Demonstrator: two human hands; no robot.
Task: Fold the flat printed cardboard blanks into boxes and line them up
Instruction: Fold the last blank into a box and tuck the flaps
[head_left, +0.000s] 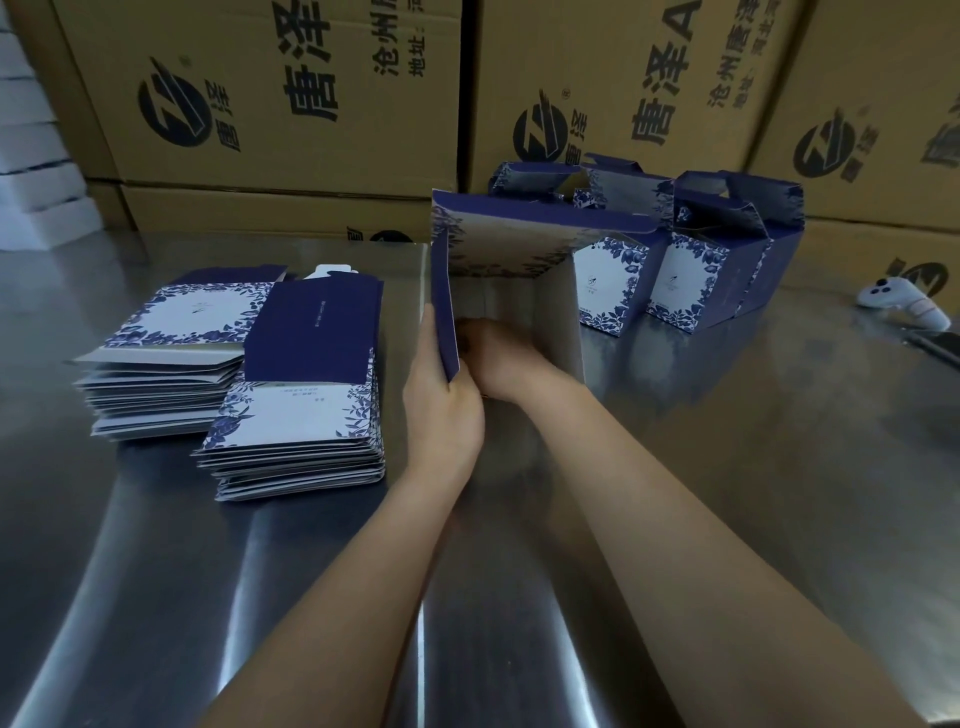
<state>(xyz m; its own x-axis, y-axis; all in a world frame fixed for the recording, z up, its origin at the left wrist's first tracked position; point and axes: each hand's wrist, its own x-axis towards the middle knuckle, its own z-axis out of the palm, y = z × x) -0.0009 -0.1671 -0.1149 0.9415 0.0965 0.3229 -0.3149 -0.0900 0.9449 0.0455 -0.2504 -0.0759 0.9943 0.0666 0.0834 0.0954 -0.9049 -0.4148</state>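
Your left hand (441, 410) pinches the left wall of the half-folded box (498, 244); your right hand (501, 361) reaches inside, grip indiscernible.

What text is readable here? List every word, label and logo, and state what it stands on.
"唐泽": large, sideways, on the left carton and middle carton, where "A" follows.
"沧州唐泽": smaller line on the middle carton; cut off on the left one.
"地址": left carton, rest out of frame.
Fine print on the flat blanks, folded boxes and half-folded box: too small to read.
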